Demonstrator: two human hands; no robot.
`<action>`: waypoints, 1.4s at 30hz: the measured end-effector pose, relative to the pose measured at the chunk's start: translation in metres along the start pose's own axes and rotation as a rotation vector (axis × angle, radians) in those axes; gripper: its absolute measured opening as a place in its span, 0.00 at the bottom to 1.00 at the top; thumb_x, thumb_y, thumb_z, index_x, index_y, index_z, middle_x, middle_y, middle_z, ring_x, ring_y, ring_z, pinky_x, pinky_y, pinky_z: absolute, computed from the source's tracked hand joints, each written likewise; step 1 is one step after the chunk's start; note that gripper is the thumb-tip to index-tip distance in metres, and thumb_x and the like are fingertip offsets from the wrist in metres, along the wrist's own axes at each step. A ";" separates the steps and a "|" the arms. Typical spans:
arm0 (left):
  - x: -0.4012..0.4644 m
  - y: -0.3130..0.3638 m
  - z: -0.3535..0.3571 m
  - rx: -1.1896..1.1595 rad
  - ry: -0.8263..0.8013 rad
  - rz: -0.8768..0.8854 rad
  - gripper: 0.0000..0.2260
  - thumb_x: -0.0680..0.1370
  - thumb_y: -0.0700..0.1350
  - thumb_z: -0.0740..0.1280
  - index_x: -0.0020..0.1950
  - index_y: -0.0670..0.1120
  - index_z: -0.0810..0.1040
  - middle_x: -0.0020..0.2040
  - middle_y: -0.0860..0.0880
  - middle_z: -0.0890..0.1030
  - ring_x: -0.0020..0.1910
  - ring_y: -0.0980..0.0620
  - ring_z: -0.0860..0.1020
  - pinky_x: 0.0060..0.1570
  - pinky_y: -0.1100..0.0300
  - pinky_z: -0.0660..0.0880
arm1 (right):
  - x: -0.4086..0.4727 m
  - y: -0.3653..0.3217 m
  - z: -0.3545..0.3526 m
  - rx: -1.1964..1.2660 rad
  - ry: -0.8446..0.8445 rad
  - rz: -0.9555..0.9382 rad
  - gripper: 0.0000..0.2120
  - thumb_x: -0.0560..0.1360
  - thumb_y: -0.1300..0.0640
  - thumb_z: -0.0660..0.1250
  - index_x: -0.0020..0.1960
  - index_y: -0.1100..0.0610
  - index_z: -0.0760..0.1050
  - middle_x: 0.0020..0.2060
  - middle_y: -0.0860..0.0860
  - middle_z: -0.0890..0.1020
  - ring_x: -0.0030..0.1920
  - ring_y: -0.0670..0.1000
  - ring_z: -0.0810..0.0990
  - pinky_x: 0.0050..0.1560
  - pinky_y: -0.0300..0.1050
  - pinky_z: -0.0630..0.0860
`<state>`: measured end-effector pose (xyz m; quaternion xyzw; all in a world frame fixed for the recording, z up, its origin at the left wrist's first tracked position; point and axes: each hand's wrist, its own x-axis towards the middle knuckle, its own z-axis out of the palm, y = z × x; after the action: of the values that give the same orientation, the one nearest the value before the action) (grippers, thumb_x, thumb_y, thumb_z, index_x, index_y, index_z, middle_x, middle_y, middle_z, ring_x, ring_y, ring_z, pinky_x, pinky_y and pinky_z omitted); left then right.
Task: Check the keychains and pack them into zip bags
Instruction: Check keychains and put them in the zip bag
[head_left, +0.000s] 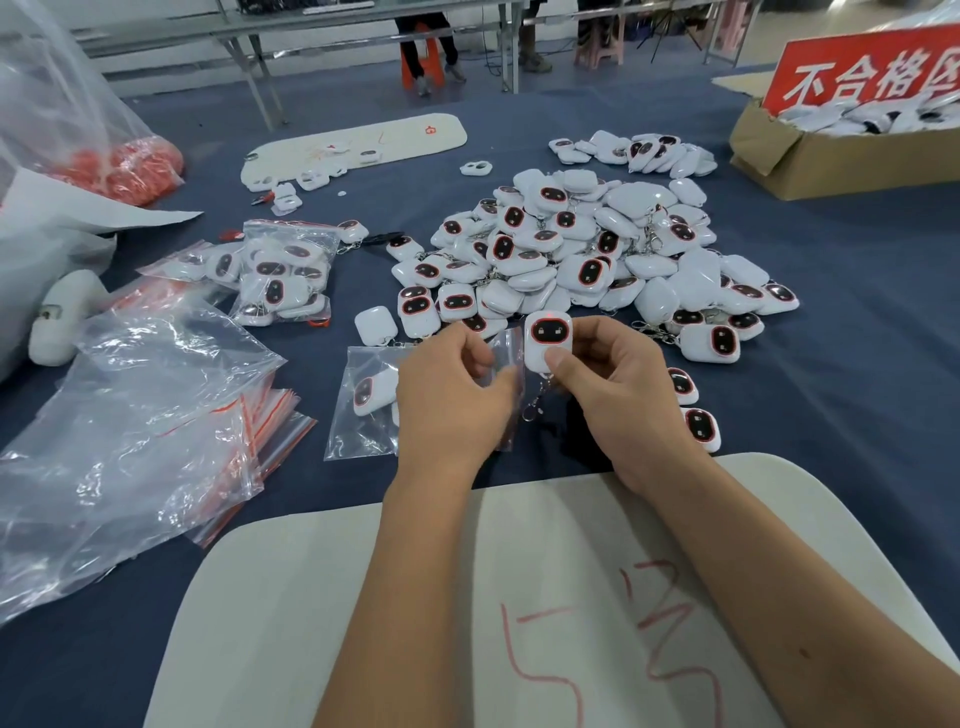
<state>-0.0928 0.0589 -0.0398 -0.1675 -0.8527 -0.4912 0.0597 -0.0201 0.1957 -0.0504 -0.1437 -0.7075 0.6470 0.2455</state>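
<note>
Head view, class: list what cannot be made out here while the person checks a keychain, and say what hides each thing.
- Zip bag in the left hand: its opening is covered by the fingers.
- Keychain pinched by the right hand: its back faces away; the thumb covers its lower part.
- Red sign on the cardboard box: text cut off by the right edge.
- Bagged keychain: partly behind the left hand.

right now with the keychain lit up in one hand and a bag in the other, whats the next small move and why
Probably slide the keychain down into the zip bag. The right hand pinches it upright with its face lit, so the check looks done, and the left hand holds the small clear bag right beside it. Whether the bag's mouth is open I cannot tell.
</note>
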 end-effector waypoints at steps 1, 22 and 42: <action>-0.001 0.001 0.001 0.030 -0.020 0.011 0.11 0.70 0.48 0.77 0.39 0.49 0.76 0.35 0.53 0.79 0.35 0.53 0.76 0.38 0.58 0.75 | 0.000 0.000 0.000 0.008 0.002 0.002 0.05 0.80 0.62 0.72 0.53 0.54 0.83 0.43 0.47 0.87 0.41 0.42 0.83 0.46 0.36 0.79; 0.002 0.002 -0.008 -0.079 -0.111 -0.111 0.09 0.74 0.38 0.69 0.36 0.47 0.84 0.30 0.51 0.84 0.33 0.48 0.85 0.42 0.49 0.84 | -0.004 -0.010 0.005 0.429 -0.087 -0.021 0.07 0.81 0.61 0.69 0.57 0.62 0.76 0.46 0.56 0.85 0.47 0.54 0.87 0.51 0.44 0.82; -0.005 0.018 -0.014 -0.210 0.152 0.211 0.10 0.74 0.38 0.73 0.34 0.46 0.77 0.32 0.55 0.80 0.28 0.59 0.75 0.32 0.70 0.70 | -0.013 -0.011 0.015 -0.246 -0.180 -0.104 0.07 0.80 0.63 0.72 0.53 0.58 0.75 0.33 0.50 0.85 0.33 0.48 0.82 0.39 0.38 0.75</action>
<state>-0.0833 0.0543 -0.0195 -0.2235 -0.7674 -0.5799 0.1576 -0.0162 0.1752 -0.0422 -0.0774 -0.8070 0.5520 0.1950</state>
